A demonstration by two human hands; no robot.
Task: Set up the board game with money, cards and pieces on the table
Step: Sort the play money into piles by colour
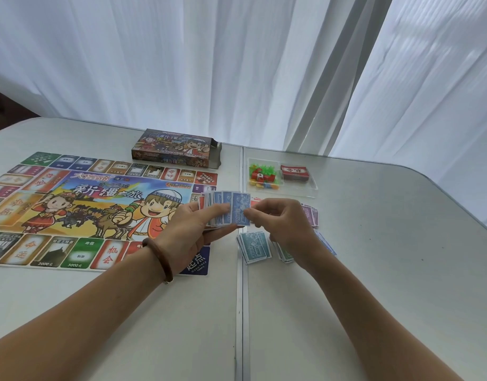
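While the left hand [192, 229] grips fanned notes [219, 210] over the board's [99, 204] right edge, the right hand [280, 221] pinches the front blue note [241, 213], upright; piles [254, 247] lie right of the board, nearer that hand.

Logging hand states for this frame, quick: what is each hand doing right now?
Left hand: holds a fanned stack of blue paper play-money notes.
Right hand: pinches the front blue paper 2000 note of that fan.
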